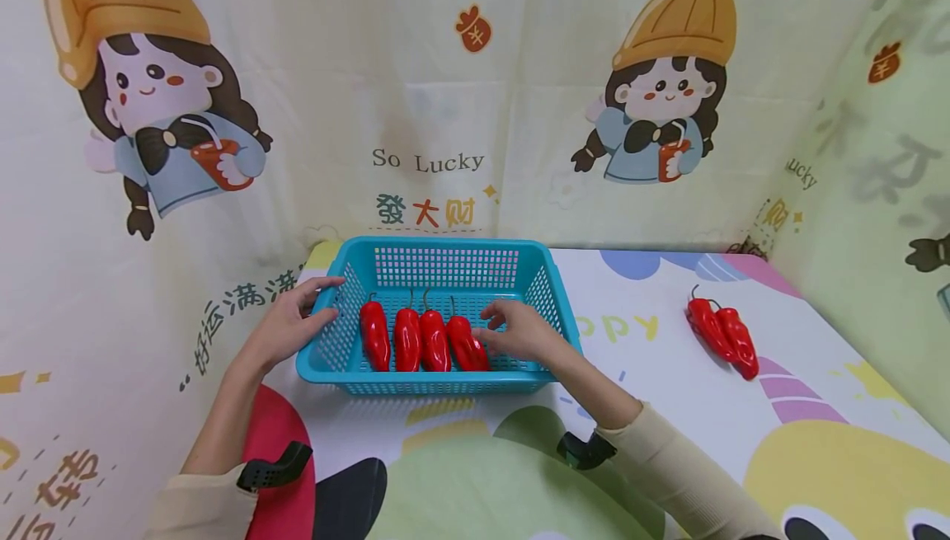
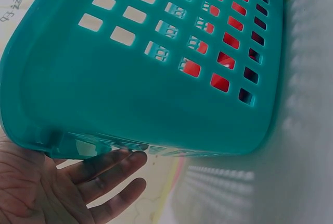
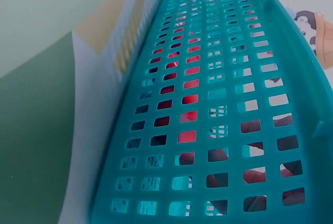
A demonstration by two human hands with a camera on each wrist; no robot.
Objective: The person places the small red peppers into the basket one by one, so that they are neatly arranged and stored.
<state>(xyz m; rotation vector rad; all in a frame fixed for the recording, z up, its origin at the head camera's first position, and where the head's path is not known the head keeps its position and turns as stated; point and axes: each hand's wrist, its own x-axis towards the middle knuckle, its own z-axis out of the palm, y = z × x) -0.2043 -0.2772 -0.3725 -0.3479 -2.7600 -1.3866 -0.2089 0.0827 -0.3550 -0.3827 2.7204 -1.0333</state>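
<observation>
"Turquoise plastic, that basket (image 1: 445, 242), sitting on the patterned tabletop (image 1: 638, 359). What's in it?"

"Four red peppers (image 1: 407, 340), glossy, side by side, stems towards the far wall. The middle two lie close together, the leftmost a little apart from them."

"And the left hand (image 1: 288, 324)?"

"At the basket's left rim. Thumb and forefinger are spread, and the left wrist view shows other fingers (image 2: 112, 174) loosely extended outside the wall. It touches the rim; how firmly, I can't tell."

"The right hand (image 1: 519, 330), then?"

"Inside the basket, just beside the rightmost pepper. Its fingers are relaxed and slightly bent, with a gap between thumb and forefinger. I don't see them pinching anything. Whether a tip touches the pepper, I can't say."

"Does the right wrist view help?"

"Not much. Mostly mesh, with red and some dim fingers showing through the holes."

"Any other peppers?"

"Two more red peppers (image 1: 708, 331) on the tabletop, well to the right of the basket, lying against each other."

"And behind?"

"Pale backdrop (image 1: 542, 111), printed with cartoon figures and lettering, 'So Lucky' among it."
</observation>
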